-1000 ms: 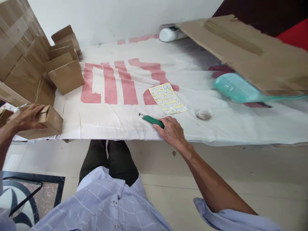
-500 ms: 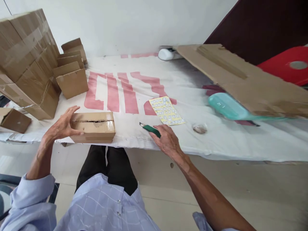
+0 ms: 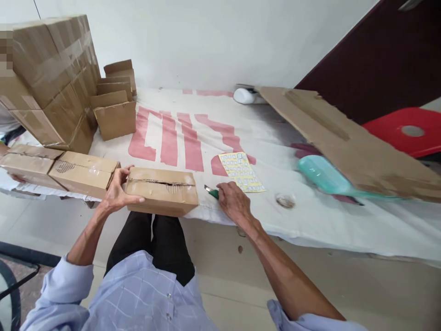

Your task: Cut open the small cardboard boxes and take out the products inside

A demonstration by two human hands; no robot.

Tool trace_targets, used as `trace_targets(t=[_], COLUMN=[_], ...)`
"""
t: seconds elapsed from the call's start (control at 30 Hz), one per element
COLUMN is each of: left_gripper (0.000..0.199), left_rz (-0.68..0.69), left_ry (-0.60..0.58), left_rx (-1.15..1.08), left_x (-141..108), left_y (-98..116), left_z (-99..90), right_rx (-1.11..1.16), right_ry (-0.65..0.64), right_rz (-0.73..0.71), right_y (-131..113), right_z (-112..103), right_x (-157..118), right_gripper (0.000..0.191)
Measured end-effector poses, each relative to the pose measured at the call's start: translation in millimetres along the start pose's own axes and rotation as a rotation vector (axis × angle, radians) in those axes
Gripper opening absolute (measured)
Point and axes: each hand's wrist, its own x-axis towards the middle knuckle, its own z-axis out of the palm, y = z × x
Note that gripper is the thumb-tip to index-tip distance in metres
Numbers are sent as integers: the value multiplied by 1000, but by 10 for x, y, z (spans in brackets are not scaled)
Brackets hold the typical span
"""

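Head camera: the cardboard box (image 3: 161, 191) has slid along the tabletop (image 3: 310, 230) toward the right over the last half second, and it now lies at the near edge, in front of the person's legs (image 3: 158, 243). The left hand (image 3: 119, 195) has travelled with it and is clamped around its left end, thumb on the near side and fingers toward the far corner. A dark, ragged slit runs along the seam on top, with clear tape at the right end.

The right hand (image 3: 236, 204) has hardly moved; it is closed around the green knife (image 3: 213, 193), blade pointing left. The gap between blade and box has shrunk, so the blade is just beside the box's right end, apparently without touching. For the work, that puts the box between both hands and within the knife's easy reach, steadied from the left.

Farther left, two more boxes (image 3: 84, 172) now stand end to end where only one showed half a second ago, the nearer just beside the left hand. Another person's hand (image 3: 15, 178) shows under the outer one. The yellow label sheet (image 3: 241, 172) lies behind the right hand, which covers its lower corner.
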Motion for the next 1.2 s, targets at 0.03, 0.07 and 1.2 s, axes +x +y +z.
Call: trace_targets(t=[0.03, 0.07, 1.2], left_gripper=[101, 97, 84], left_rz=[4, 4, 19], left_ry=[-17, -22, -73], left_rx=[-2, 3, 114], left_x=[-5, -6, -89], left_y=[20, 41, 35], left_z=[82, 143, 178], right_rx=[5, -2, -191], right_ry=[11, 4, -225], right_rz=[-1, 0, -694], right_y=[12, 14, -2031], right_z=[-12, -26, -1590], right_x=[9, 12, 478], right_gripper=[35, 34, 33])
